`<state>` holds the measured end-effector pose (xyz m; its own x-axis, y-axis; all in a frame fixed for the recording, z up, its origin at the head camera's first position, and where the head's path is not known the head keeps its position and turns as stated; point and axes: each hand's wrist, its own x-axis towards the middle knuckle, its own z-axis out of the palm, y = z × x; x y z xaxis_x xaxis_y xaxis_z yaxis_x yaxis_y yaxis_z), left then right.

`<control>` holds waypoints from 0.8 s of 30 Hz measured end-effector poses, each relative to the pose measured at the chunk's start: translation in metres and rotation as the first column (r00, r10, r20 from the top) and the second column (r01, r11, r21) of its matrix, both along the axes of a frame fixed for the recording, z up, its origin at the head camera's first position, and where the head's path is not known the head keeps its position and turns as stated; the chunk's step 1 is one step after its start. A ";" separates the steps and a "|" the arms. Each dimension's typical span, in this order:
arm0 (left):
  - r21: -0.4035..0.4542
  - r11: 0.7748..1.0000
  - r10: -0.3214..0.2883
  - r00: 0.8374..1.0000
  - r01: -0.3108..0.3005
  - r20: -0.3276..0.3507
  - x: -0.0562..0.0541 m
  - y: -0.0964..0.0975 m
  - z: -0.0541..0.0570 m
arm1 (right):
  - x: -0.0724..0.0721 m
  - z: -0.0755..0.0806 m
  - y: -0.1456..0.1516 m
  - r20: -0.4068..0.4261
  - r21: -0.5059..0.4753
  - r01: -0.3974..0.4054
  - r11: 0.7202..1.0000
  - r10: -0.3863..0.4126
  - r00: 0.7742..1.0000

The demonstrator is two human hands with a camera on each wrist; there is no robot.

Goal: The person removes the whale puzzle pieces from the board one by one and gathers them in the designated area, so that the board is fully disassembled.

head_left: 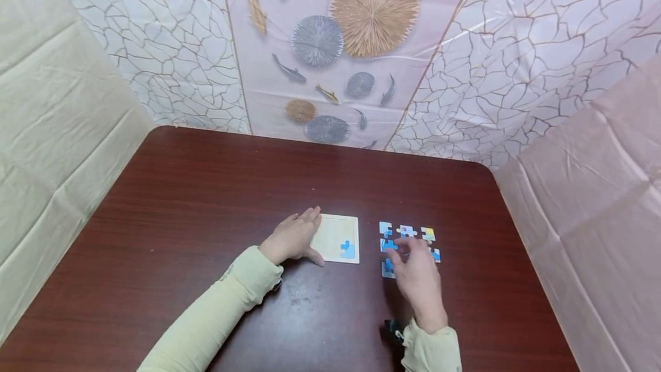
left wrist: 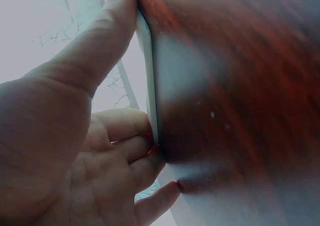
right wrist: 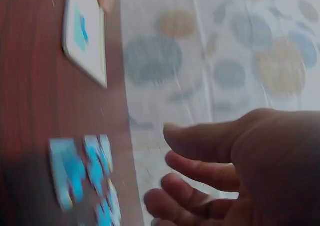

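A pale, shallow puzzle tray (head_left: 329, 235) lies on the table, with one blue puzzle piece (head_left: 348, 251) in its near right corner. My left hand (head_left: 294, 238) rests along the tray's left side, thumb by the near edge and fairly straight fingers at the far left corner. In the left wrist view, those fingers (left wrist: 122, 123) touch the tray's rim. To the right, my right hand (head_left: 420, 280) hovers over several loose puzzle pieces (head_left: 385, 228), fingers loosely bent. The right wrist view shows nothing between its thumb (right wrist: 195, 142) and fingers. The hand hides some of the pieces.
The dark reddish-brown table (head_left: 217, 188) has rounded far corners. A patterned curtain (head_left: 315, 102) with fish and round shapes hangs behind it, and plain pale cloth (head_left: 594, 188) hangs along the sides. The loose pieces lie apart from the tray, to its right.
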<state>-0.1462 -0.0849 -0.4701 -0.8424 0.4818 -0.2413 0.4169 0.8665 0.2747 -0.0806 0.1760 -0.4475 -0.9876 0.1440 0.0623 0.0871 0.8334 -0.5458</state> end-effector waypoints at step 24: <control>-0.030 1.000 0.000 1.000 0.000 0.007 -0.001 0.000 0.001 | -0.011 -0.024 -0.061 -0.033 0.244 -0.294 0.924 0.311 0.950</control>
<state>-0.1470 -0.0852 -0.4688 -0.8408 0.4739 -0.2616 0.4149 0.8746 0.2510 -0.0913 0.1150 -0.4719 -0.9739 -0.1876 0.1277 -0.2200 0.9186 -0.3284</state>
